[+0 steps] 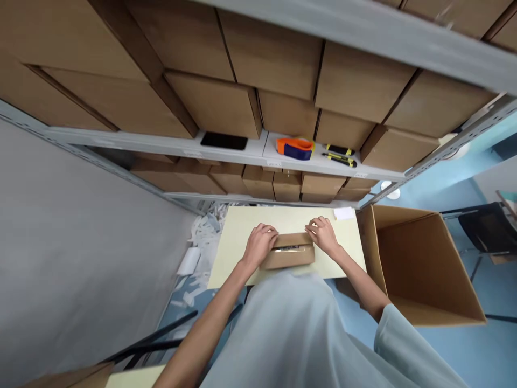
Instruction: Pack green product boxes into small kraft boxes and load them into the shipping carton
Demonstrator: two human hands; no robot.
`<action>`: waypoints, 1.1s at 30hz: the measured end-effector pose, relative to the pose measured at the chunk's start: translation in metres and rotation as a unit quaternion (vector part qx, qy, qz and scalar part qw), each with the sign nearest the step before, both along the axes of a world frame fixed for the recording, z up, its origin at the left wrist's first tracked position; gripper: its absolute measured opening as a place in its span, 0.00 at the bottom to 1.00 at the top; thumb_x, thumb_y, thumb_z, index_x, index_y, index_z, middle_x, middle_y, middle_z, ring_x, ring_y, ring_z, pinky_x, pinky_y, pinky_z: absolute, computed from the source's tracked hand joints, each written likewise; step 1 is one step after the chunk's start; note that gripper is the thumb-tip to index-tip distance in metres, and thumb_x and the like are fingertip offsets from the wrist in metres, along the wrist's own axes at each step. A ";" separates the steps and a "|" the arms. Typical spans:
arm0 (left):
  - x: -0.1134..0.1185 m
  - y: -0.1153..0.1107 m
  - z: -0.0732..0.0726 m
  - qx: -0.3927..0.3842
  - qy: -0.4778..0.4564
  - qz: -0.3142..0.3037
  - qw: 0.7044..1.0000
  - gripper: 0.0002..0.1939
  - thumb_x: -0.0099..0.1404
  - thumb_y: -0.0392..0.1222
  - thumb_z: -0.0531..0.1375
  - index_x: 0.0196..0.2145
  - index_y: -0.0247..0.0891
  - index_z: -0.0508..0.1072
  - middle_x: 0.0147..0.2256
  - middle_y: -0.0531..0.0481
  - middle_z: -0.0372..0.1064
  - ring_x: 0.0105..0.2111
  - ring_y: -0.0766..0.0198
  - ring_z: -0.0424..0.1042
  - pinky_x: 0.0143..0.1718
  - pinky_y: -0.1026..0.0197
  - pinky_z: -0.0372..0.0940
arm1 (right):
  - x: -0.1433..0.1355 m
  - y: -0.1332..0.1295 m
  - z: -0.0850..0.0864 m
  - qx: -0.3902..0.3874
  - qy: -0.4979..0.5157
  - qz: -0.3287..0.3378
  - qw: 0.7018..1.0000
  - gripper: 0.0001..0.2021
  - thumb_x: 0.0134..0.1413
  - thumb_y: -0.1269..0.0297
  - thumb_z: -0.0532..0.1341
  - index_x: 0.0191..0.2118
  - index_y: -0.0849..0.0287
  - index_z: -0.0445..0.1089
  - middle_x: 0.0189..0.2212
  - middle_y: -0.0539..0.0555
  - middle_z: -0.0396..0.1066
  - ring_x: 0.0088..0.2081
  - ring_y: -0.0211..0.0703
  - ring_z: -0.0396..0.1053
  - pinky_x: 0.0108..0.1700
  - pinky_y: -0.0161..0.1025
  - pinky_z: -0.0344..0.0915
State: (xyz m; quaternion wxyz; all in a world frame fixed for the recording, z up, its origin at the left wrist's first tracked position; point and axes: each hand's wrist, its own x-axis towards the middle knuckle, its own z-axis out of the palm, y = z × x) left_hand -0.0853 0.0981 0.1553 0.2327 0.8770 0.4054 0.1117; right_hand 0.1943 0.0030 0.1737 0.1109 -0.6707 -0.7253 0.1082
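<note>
A small brown cardboard box lies on the pale yellow tabletop close to my body. A dark slot with something black and white in it runs across its top, and a shiny strip beside it looks like clear tape. My left hand is closed at the box's far left corner, fingertips pinched at its edge. At the far right corner my right hand pinches thumb and fingers together on the edge. Whether either hand also holds a thin strip is too small to tell.
Shelves of cardboard boxes rise ahead. On the shelf lie a black phone, an orange and blue tape roll and yellow-black cutters. A white paper lies on the table. A large open carton stands right; paper scraps lie left.
</note>
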 end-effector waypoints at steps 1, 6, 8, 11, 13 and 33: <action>0.011 0.017 0.014 0.023 -0.018 -0.001 1.000 0.14 0.77 0.39 0.60 0.42 0.46 0.88 0.48 0.40 0.84 0.52 0.45 0.76 0.55 0.44 0.71 | 0.006 0.018 0.014 0.029 -0.007 -0.009 1.000 0.14 0.81 0.62 0.61 0.54 0.51 0.86 0.54 0.62 0.81 0.55 0.57 0.71 0.55 0.51 0.66; 0.075 0.113 0.104 0.143 -0.121 0.026 0.982 0.14 0.79 0.41 0.60 0.48 0.45 0.88 0.50 0.40 0.84 0.53 0.46 0.75 0.57 0.45 0.70 | 0.036 0.124 0.099 0.166 -0.025 -0.028 0.985 0.21 0.81 0.56 0.58 0.69 0.55 0.76 0.64 0.67 0.75 0.63 0.63 0.68 0.65 0.57 0.66; 0.096 0.143 0.134 0.170 -0.149 0.041 0.973 0.16 0.80 0.40 0.58 0.50 0.43 0.88 0.52 0.40 0.84 0.54 0.45 0.75 0.59 0.45 0.70 | 0.040 0.164 0.127 0.193 -0.035 -0.020 0.980 0.23 0.80 0.56 0.58 0.72 0.59 0.72 0.66 0.68 0.73 0.66 0.64 0.67 0.69 0.56 0.64; 0.119 0.174 0.157 0.172 -0.167 0.075 0.968 0.17 0.78 0.38 0.58 0.52 0.40 0.88 0.53 0.39 0.84 0.53 0.45 0.75 0.60 0.44 0.70 | 0.037 0.212 0.150 0.180 -0.067 -0.006 0.981 0.25 0.79 0.57 0.59 0.72 0.64 0.69 0.67 0.71 0.71 0.67 0.64 0.68 0.69 0.55 0.64; 0.130 0.185 0.161 0.159 -0.173 0.101 0.967 0.17 0.77 0.38 0.59 0.52 0.40 0.88 0.53 0.40 0.84 0.53 0.45 0.76 0.61 0.44 0.70 | 0.032 0.236 0.154 0.138 -0.097 -0.009 0.986 0.24 0.78 0.58 0.60 0.71 0.66 0.69 0.65 0.72 0.73 0.66 0.65 0.69 0.69 0.54 0.65; 0.067 0.026 0.063 -0.061 -0.434 0.154 0.885 0.11 0.77 0.43 0.63 0.53 0.40 0.78 0.51 0.43 0.81 0.48 0.57 0.84 0.56 0.51 0.81 | -0.021 0.123 0.055 0.085 0.420 -0.059 0.902 0.31 0.70 0.34 0.62 0.59 0.58 0.68 0.53 0.63 0.79 0.54 0.57 0.76 0.61 0.52 0.74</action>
